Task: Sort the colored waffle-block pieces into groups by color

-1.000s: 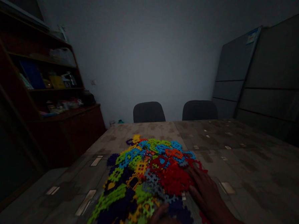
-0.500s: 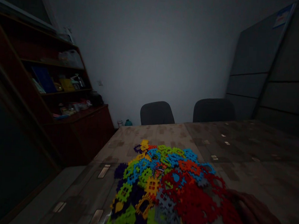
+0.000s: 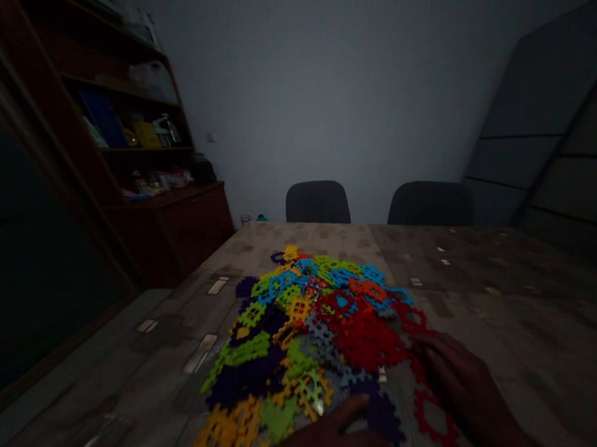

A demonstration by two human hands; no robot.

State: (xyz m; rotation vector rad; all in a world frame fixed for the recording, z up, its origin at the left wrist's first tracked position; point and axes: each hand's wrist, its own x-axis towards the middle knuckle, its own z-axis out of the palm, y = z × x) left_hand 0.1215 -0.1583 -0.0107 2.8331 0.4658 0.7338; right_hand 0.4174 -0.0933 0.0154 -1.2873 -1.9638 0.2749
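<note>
A heap of flat plastic interlocking pieces with toothed edges lies on the table. At its right side my right hand [image 3: 458, 372] reaches in, fingers stretched out and the tips touching the edge of the red pieces [image 3: 370, 340]. Below that hand lies a loose red ring-shaped piece [image 3: 437, 419]. My left hand [image 3: 340, 439] is low at the front edge, partly cut off by the frame. Its thumb stands apart from the fingers, close to a dark purple piece [image 3: 379, 411]; no piece shows in its grip. Green-yellow pieces [image 3: 312, 388] lie just beyond it.
The table [image 3: 498, 327] has a patterned cover. Two dark chairs, the left one [image 3: 318, 201] and the right one [image 3: 432, 204], stand at its far edge. A wooden shelf unit [image 3: 179, 210] is at the left, a tall grey cabinet [image 3: 524, 115] at the right. The room is dim.
The view has tipped down, so the heap sits higher in the picture. My left hand has come into view at the bottom. My right hand shows more fully, still beside the red pieces.
</note>
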